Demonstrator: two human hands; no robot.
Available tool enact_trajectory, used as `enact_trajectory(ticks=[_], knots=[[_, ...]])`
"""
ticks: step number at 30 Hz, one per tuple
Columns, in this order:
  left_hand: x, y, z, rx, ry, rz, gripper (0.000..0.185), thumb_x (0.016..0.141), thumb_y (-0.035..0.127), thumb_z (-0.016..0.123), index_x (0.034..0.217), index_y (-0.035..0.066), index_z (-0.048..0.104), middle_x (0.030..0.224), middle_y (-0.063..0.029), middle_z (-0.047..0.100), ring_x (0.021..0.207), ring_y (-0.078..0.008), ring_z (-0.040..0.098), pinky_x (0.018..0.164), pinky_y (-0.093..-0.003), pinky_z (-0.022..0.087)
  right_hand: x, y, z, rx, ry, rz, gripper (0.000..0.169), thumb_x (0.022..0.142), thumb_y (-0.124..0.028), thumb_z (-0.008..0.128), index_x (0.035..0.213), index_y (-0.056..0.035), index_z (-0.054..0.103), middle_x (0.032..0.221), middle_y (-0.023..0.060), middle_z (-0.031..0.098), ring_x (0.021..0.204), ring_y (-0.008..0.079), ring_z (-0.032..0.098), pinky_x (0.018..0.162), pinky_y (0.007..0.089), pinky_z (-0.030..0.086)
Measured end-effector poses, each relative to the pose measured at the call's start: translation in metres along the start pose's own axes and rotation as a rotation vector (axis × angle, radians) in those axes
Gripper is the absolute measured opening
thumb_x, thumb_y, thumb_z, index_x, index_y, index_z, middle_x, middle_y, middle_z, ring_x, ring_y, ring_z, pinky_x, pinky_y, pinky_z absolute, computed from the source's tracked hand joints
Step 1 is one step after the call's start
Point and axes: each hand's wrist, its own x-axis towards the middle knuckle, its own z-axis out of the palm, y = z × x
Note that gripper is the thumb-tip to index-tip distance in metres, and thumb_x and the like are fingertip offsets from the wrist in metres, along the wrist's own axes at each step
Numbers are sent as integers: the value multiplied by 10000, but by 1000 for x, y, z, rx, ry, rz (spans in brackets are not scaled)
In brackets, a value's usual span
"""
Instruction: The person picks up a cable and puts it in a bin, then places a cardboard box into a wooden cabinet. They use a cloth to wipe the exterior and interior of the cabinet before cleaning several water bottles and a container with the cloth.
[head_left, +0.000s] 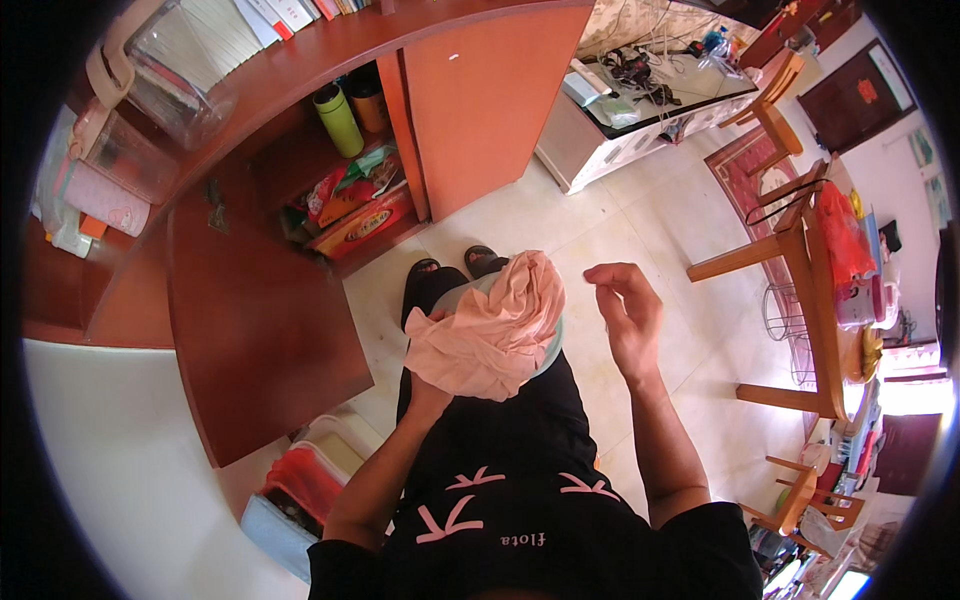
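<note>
A crumpled pink cloth (491, 330) lies over a pale, rounded container (556, 346), whose rim shows at the cloth's right and upper left edges. My left hand (433, 390) holds them from the left, its fingers partly hidden under the cloth. To the right of the cloth, apart from it, my right hand (626, 315) is raised with fingers bent and nothing in them. What kind of container it is cannot be told.
An open cabinet door (262, 330) stands at left. The cabinet holds a green tumbler (339, 120) and a red box (367, 225). A white TV stand (592, 154) with cables is at upper right, a wooden table (814, 300) at right. Bins (341, 442) stand at lower left.
</note>
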Motion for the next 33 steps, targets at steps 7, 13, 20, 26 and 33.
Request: enact_trajectory(ticks=[7,13,20,26,33], knots=[[1,-1,2,138,-17,43,464,799,231,746,1174,5,592,1132,-121,614,1067,-259,589,934,-377,466,-15,76,49,618,-188,267,667,877,-118,605,1476,-9,333,1446,129,439,1337,245,397,1128,352,273],[-11,30,-12,272,23,160,490,805,280,734,1171,-5,576,1114,-131,617,1016,-267,588,901,-376,471,-25,3,60,98,-207,37,584,889,-86,586,1431,5,390,1373,192,494,1296,282,455,1085,356,342],[-27,7,-80,365,-257,-124,418,816,150,693,1199,32,576,1122,-114,637,1036,-219,615,892,-355,496,-26,32,77,-17,-151,-24,533,912,-87,514,1424,0,394,1260,214,565,1184,257,535,1030,342,393],[10,109,-102,402,28,155,486,764,84,715,1234,57,593,1395,-140,522,1246,-231,519,1019,-375,417,-28,35,75,-32,-153,-30,536,911,-88,507,1424,13,387,1287,213,561,1203,273,530,1045,352,384],[42,122,5,708,-315,748,324,839,129,691,1149,51,642,1274,-152,589,1244,-327,534,1002,-397,450,-50,40,59,85,-189,-18,587,895,-68,517,1452,10,348,1421,227,454,1338,323,422,1119,373,306]])
